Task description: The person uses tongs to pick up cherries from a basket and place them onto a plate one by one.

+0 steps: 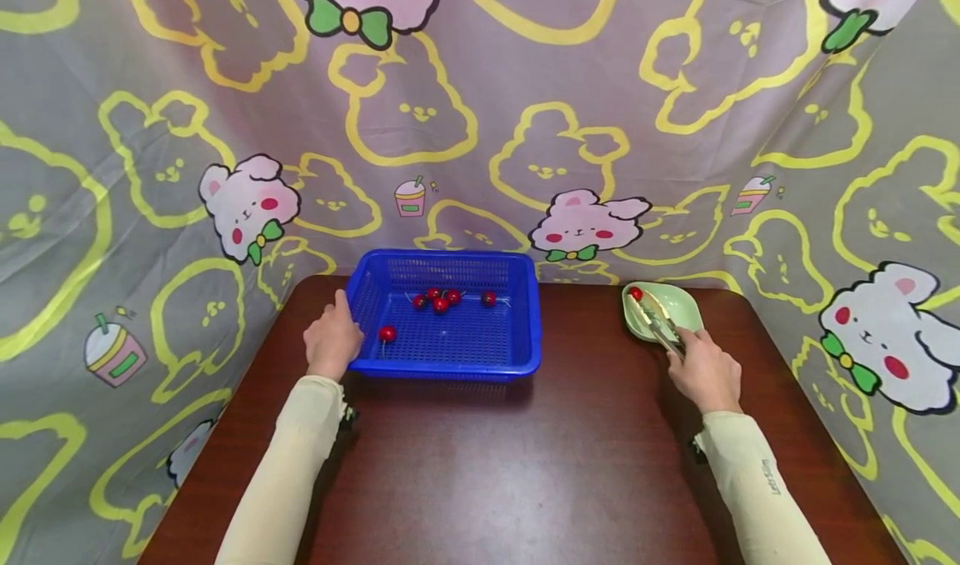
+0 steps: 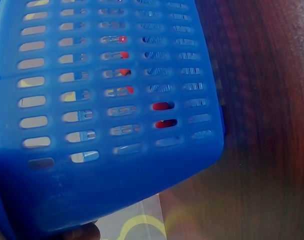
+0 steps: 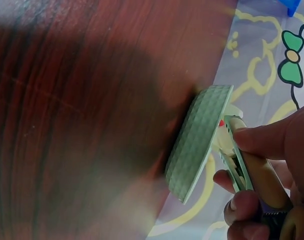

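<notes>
The left hand grips the left rim of the basket, where six cherries lie, while the right hand's fingers pinch the tongs, whose tips are at a lone cherry at the far left of the bowl, right of the basket.

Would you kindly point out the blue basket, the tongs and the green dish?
Blue basket [image 1: 450, 338], head view, on its bare floor.
Tongs [image 3: 264, 181], right wrist view, on one arm's outer face.
Green dish [image 3: 197, 144], right wrist view, on its outer wall.
</notes>
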Tool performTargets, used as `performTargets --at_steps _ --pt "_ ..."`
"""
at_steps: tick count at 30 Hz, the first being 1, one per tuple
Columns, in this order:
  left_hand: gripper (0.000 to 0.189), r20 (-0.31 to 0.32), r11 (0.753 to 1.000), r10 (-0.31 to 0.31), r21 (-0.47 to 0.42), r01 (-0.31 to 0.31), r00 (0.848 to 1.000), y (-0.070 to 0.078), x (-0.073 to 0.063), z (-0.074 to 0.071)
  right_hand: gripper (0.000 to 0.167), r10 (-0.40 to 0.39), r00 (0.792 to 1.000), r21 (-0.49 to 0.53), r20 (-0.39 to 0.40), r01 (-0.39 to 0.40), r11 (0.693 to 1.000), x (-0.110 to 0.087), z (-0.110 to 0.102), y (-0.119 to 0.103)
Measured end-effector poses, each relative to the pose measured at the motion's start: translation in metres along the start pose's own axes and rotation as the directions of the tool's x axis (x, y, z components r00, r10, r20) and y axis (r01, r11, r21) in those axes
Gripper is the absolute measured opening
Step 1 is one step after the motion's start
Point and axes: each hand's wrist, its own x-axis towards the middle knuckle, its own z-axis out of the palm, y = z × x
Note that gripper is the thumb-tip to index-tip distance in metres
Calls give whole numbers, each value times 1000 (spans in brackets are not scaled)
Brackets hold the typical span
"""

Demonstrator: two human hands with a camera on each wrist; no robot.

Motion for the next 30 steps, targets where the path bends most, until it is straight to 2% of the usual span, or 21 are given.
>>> performTargets --at_steps 22,30 --pt "63 -36 1000 11 -19 -12 999 -1 -1 3 47 -19 999 -20 26 19 1000 1 6 -3" --pt "63 -30 1000 12 -10 -12 999 -4 1 3 50 -19 1000 -17 -9 19 1000 0 1 -6"
